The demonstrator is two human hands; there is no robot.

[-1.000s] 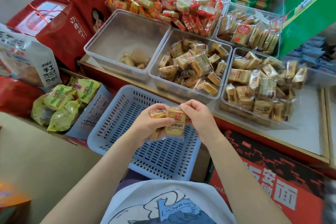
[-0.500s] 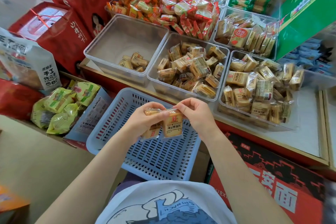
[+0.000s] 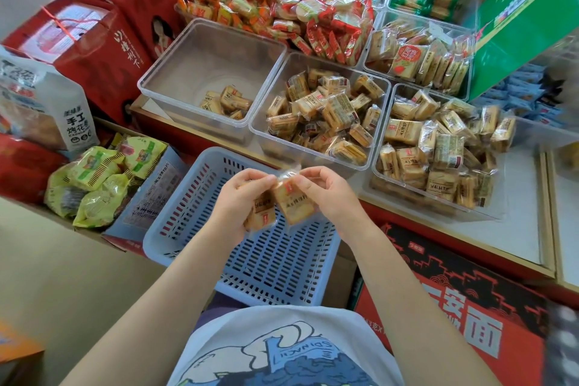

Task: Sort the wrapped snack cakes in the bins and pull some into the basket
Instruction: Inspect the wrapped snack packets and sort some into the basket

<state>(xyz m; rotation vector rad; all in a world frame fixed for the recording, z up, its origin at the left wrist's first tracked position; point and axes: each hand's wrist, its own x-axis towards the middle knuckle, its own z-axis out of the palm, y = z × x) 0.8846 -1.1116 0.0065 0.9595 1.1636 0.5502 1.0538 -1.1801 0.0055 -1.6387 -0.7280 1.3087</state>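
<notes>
A: What do the hands hold?
B: The left hand (image 3: 239, 202) grips one cake (image 3: 262, 211), fingers closed around it; the right hand (image 3: 329, 194) pinches the top of a second cake (image 3: 294, 202), fingers clamped on its wrapper. Both cakes hang above the blue basket (image 3: 188, 219).

A: And the bins?
B: On the table (image 3: 520, 207), the left bin (image 3: 200, 69) holds few cakes; the middle bin (image 3: 275, 78) and the right bin (image 3: 404, 91) are well filled.
</notes>
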